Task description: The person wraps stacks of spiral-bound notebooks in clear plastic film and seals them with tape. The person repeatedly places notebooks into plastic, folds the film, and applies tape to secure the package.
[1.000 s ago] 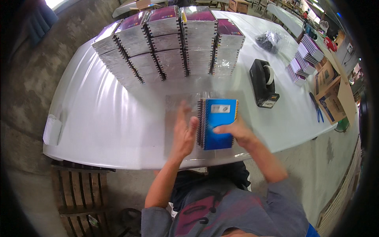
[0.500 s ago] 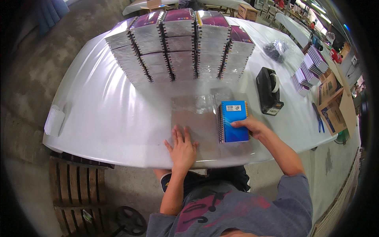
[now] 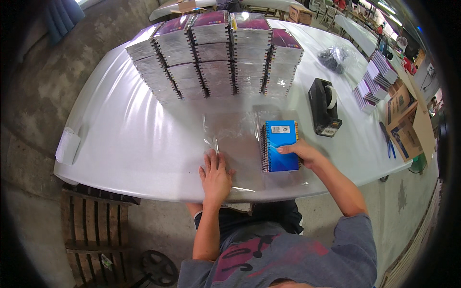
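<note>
My right hand (image 3: 303,152) grips a thick stack of blue spiral notebooks (image 3: 283,156) by its right side, thumb on top of the blue cover. The stack rests on a clear plastic sheet (image 3: 230,129) laid on the white table, its coil bindings on the left and a small white label near the far end. My left hand (image 3: 216,180) lies with fingers spread on the near left edge of the plastic. Right of the notebooks stands a black tape dispenser (image 3: 324,108) with a roll of tape.
Tall piles of wrapped spiral notebooks (image 3: 216,62) line the far side of the table. To the right are a clear bag with dark contents (image 3: 333,60), leaning purple-covered books (image 3: 376,81), blue-handled pliers (image 3: 388,139) and a cardboard box (image 3: 403,125). A white block (image 3: 68,145) sits at the left edge.
My left hand has slid slightly left and away from me, with the plastic wrinkling at its fingertips. My right hand keeps its hold on the notebooks. The whole view has shifted a little.
</note>
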The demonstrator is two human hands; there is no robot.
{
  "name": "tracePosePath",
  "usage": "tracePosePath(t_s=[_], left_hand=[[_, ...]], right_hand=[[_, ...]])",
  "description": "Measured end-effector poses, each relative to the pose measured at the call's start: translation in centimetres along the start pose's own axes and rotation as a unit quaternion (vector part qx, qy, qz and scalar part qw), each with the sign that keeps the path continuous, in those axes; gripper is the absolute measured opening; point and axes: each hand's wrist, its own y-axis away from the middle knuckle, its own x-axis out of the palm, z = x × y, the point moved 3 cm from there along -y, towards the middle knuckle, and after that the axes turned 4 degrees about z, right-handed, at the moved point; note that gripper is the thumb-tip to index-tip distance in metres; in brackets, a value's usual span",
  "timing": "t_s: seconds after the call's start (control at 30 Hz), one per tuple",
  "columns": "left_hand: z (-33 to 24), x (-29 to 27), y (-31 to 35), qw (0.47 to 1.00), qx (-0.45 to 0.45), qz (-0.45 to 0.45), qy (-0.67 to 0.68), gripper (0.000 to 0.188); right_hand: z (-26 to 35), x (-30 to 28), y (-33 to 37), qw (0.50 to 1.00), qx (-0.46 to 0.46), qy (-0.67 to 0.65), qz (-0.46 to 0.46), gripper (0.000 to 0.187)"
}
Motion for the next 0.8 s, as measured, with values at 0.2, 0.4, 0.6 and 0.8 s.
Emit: tracePosePath(t_s=[0.2, 0.4, 0.6, 0.8], left_hand=[[-0.1, -0.1, 0.3, 0.999, -0.002, -0.034, -0.005, 0.062], [-0.1, 0.9, 0.1, 0.998, -0.011, -0.018, -0.067, 0.060], [-0.2, 1.1, 0.7, 0.997, 0.018, -0.055, -0.047, 0.054], [1.0, -0.4, 0.1, 0.968, 0.083, -0.181, 0.154, 0.044]], right_hand=[[-0.1, -0.1, -0.2, 1.000, -0.004, -0.005, 0.015, 0.070], [-0.1, -0.2, -0.1, 1.000, 0.006, 0.001, 0.008, 0.069], [0.0, -0.1, -0.1, 1.000, -0.004, 0.008, 0.007, 0.067], [-0.2, -0.4, -0.3, 1.000, -0.002, 0.005, 0.010, 0.067]])
